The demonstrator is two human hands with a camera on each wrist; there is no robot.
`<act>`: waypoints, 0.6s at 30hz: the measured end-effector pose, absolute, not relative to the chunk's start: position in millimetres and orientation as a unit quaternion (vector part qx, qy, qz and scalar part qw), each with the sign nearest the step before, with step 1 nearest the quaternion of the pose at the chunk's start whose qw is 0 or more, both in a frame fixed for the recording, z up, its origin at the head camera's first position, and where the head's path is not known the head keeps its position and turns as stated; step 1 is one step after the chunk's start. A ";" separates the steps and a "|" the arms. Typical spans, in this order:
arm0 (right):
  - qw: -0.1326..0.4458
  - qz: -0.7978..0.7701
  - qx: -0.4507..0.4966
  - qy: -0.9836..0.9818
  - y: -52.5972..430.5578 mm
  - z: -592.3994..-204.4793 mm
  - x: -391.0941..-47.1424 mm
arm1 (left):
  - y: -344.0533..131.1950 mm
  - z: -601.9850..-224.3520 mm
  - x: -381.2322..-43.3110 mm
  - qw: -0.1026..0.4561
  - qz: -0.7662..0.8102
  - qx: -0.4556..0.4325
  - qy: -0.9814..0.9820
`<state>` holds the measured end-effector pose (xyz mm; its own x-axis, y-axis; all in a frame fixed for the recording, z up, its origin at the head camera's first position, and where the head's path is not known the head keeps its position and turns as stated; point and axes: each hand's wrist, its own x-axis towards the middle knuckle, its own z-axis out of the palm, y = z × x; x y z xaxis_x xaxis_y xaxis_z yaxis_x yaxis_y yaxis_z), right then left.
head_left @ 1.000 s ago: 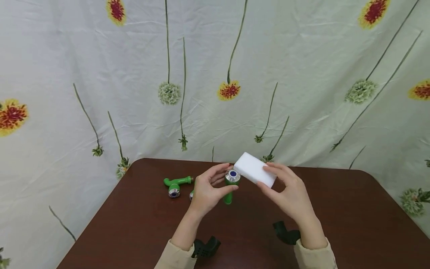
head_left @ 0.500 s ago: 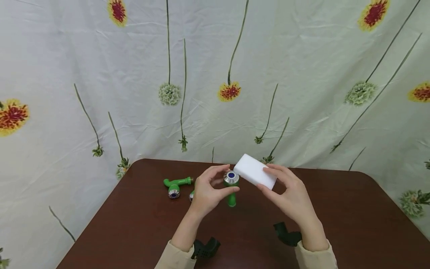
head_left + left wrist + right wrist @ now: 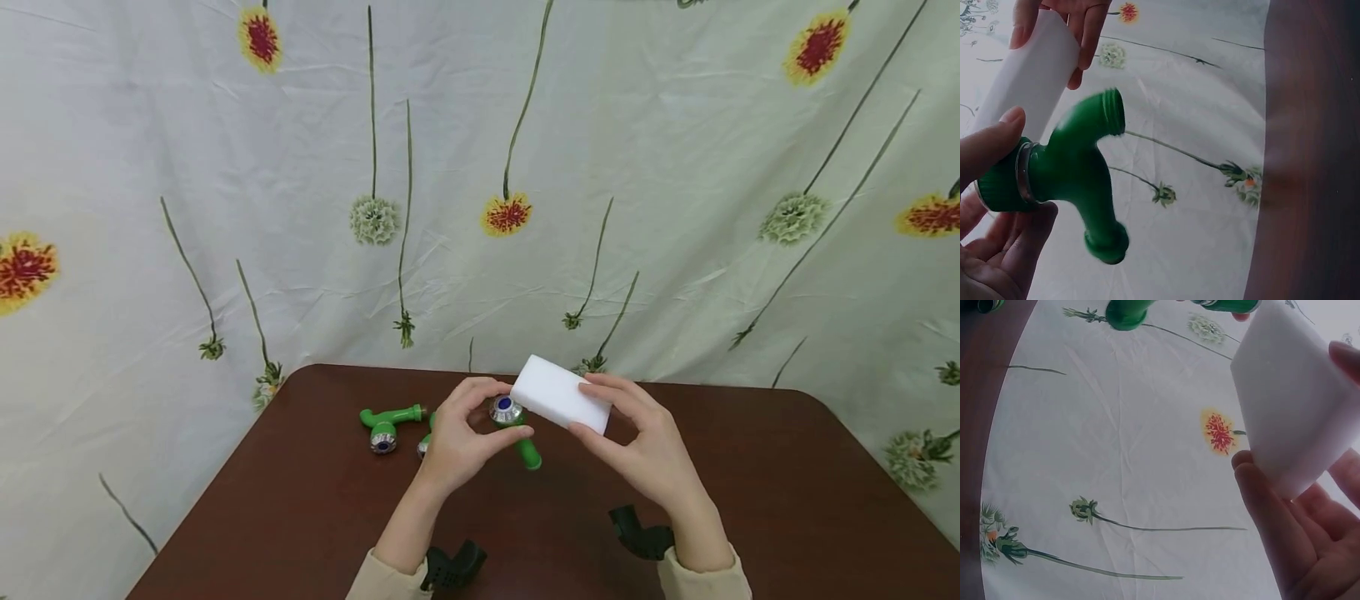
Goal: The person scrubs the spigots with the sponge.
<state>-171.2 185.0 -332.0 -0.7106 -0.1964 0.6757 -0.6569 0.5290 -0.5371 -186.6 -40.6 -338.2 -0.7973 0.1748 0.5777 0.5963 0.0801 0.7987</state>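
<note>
My left hand point(image 3: 463, 429) grips a green faucet point(image 3: 1079, 169) by its round knob, thumb on one side and fingers on the other. The knob has a silvery rim and a blue centre, turned toward the head camera. A white sponge block point(image 3: 561, 392) is pinched between thumb and fingers of my right hand point(image 3: 651, 442). One end of the sponge overlaps the edge of the faucet's knob in the head view. Both things are held up over the table. In the right wrist view the sponge point(image 3: 1297, 394) fills the upper right, the faucet point(image 3: 1129, 312) partly cut off above.
On the dark brown table point(image 3: 315, 517) another green faucet point(image 3: 390, 425) lies at the back left. One more faucet point(image 3: 423, 446) is mostly hidden behind my left hand. A white flowered cloth point(image 3: 450, 275) hangs behind the table.
The faucet has turned in my left hand, its lower pipe swinging to the right. The sponge stays at the knob, now overlapping its edge. The head view has tilted slightly up.
</note>
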 end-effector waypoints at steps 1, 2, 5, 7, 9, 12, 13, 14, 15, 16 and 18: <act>0.277 0.409 0.264 -0.828 185.5 -332.0 -171.3 | -40.1 -340.5 -188.4 0.166 -0.624 -0.265 -0.716; 0.271 0.409 0.271 -0.828 185.9 -332.1 -171.4 | -39.6 -343.6 -190.9 0.163 -0.627 -0.263 -0.715; 0.255 0.406 0.290 -0.828 187.1 -332.8 -172.2 | -38.1 -353.3 -198.4 0.147 -0.642 -0.255 -0.708; 0.258 0.397 0.293 -0.831 187.5 -333.8 -173.1 | -37.9 -360.4 -203.9 0.140 -0.652 -0.256 -0.699; 0.281 0.382 0.282 -0.834 187.1 -334.4 -173.7 | -38.5 -362.7 -205.6 0.147 -0.650 -0.262 -0.698; 0.321 0.367 0.263 -0.832 186.8 -334.4 -174.1 | -40.3 -364.9 -207.1 0.185 -0.623 -0.277 -0.708; 0.329 0.368 0.261 -0.830 186.8 -333.7 -173.5 | -40.7 -361.4 -204.7 0.193 -0.617 -0.278 -0.710; 0.328 0.371 0.262 -0.828 187.1 -332.9 -173.1 | -41.2 -360.8 -204.4 0.197 -0.613 -0.275 -0.714; 0.320 0.380 0.268 -0.825 187.8 -332.4 -172.6 | -41.8 -361.1 -204.8 0.201 -0.611 -0.273 -0.716; 0.310 0.387 0.274 -0.824 188.3 -331.7 -172.1 | -42.3 -361.4 -205.0 0.204 -0.609 -0.269 -0.718; 0.283 0.403 0.289 -0.821 189.2 -330.3 -171.0 | -42.9 -361.8 -205.3 0.200 -0.615 -0.259 -0.717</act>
<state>-171.0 189.2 -330.3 -0.6729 -0.2475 0.6971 -0.7028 0.5079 -0.4980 -205.3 -42.9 -361.8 -0.7859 0.1254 0.6055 0.6176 0.1094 0.7789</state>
